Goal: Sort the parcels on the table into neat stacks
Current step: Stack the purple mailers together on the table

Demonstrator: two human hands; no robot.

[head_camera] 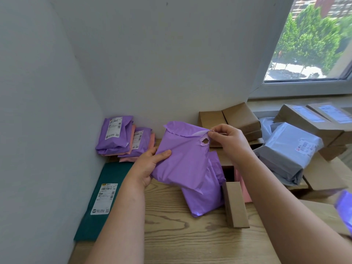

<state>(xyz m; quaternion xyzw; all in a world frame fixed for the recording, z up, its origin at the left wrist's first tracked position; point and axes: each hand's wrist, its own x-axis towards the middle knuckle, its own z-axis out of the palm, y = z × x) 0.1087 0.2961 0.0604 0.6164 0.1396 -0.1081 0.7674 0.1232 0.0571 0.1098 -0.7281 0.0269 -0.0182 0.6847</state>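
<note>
I hold a purple mailer bag [182, 159] up above the wooden table [181, 235]. My left hand [150, 164] grips its lower left edge. My right hand [226, 140] pinches its top right corner, beside a torn hole. Under it lies a second purple mailer [205, 199]. At the back left corner lean stacked purple and pink mailers [122, 138]. A dark green mailer [102, 197] with a white label lies flat at the left edge.
A small cardboard box [236, 204] stands by the purple mailer, with a pink parcel [242, 185] behind it. Brown boxes [238, 121] sit against the back wall. A grey bag parcel [289, 151] and more cartons [312, 119] crowd the right, under the window.
</note>
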